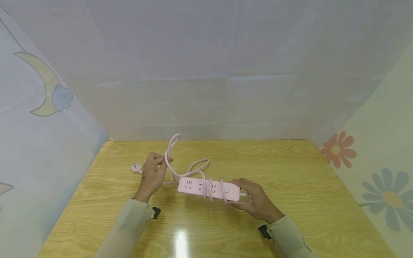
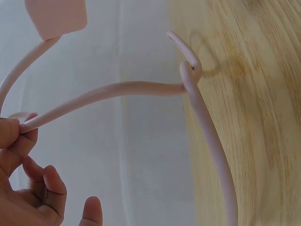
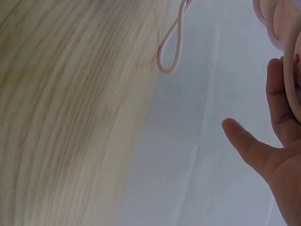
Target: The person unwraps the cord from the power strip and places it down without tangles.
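A pink power strip is held a little above the table by my right hand, which grips its right end. Several turns of its pink cord wrap around the strip's middle and right part. My left hand pinches the cord between thumb and forefinger, left of the strip; the pinched cord shows in the left wrist view. A loop stands up above those fingers, and another reaches toward the back. The round plug lies on the table, left of my left hand. In the right wrist view, cord crosses before the fingers.
The wooden table is bounded by a pale sheet at the back. Printed side panels stand left and right, with a moon and flowers. Dark wrist straps sit at both sleeves.
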The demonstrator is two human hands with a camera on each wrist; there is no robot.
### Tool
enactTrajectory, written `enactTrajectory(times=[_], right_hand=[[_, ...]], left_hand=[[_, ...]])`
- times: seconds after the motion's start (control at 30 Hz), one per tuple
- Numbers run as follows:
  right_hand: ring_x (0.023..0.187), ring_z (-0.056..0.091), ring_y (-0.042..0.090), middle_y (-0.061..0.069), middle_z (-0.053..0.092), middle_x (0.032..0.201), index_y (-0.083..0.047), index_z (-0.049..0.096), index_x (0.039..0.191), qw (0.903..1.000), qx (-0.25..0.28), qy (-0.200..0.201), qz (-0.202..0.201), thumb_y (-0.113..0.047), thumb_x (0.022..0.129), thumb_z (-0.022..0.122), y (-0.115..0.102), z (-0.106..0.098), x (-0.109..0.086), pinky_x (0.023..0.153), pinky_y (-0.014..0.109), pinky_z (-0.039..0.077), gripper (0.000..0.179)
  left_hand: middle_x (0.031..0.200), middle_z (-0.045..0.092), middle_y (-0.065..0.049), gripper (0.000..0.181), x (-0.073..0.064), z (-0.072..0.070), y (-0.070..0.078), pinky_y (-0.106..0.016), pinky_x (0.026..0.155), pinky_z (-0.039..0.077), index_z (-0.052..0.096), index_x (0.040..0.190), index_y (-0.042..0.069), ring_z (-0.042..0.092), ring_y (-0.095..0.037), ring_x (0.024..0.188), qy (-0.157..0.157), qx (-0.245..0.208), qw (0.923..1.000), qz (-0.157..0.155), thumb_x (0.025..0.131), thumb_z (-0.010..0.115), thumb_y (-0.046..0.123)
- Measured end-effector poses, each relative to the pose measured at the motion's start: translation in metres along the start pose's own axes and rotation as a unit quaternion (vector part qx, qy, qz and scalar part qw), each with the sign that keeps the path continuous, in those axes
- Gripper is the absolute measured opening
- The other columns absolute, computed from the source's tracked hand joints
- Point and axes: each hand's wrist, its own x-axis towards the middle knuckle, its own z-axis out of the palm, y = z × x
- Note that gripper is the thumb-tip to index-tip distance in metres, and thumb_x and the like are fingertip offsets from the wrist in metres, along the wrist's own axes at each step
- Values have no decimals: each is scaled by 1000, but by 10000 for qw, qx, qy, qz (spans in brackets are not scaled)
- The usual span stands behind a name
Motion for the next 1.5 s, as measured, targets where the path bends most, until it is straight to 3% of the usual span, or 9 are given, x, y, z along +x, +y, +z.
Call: enactTrajectory(times=[0.23, 0.57, 0.9, 1.23, 1.5], right_hand=[[92, 64, 14, 3, 69, 109, -8, 65, 125, 9997, -190, 131, 35, -12, 77, 87, 3, 1, -1, 77, 34, 56, 53], [89, 63, 11, 2, 69, 107, -8, 66, 123, 9986, -403, 339, 8, -10, 75, 88, 8, 0, -2, 74, 33, 55, 53], [86, 60, 9, -4, 67, 102, -11, 66, 125, 9982, -446, 378, 146, -10, 77, 87, 7, -1, -2, 73, 31, 54, 52], [82, 58, 7, -7, 65, 98, -10, 66, 123, 9970, -599, 486, 101, -8, 77, 86, 9, -1, -3, 69, 29, 53, 50], [82, 58, 7, -7, 65, 98, -9, 67, 120, 9954, -736, 571, 233, -11, 76, 87, 7, -1, -2, 68, 29, 53, 49]], left_hand=[[97, 49, -9, 29, -1, 0, -2, -38, 75, 36, 76, 101, -1, 45, -22, 84, 7, -16, 9997, 263, 103, 58, 22], [98, 48, -10, 24, -3, -2, 0, -37, 72, 37, 75, 102, -3, 44, -23, 84, -115, -53, 9995, 296, 102, 59, 15], [94, 46, -8, 22, -5, -1, -5, -37, 71, 36, 75, 102, -3, 41, -21, 81, -256, -42, 9974, 672, 102, 60, 14], [95, 47, -8, 17, -8, -1, -7, -40, 74, 33, 77, 99, -2, 41, -29, 84, -513, -90, 9973, 524, 98, 64, 9], [92, 48, -6, 12, -11, -2, -7, -45, 80, 38, 76, 98, -2, 46, -28, 88, -618, -210, 9954, 702, 96, 67, 5]])
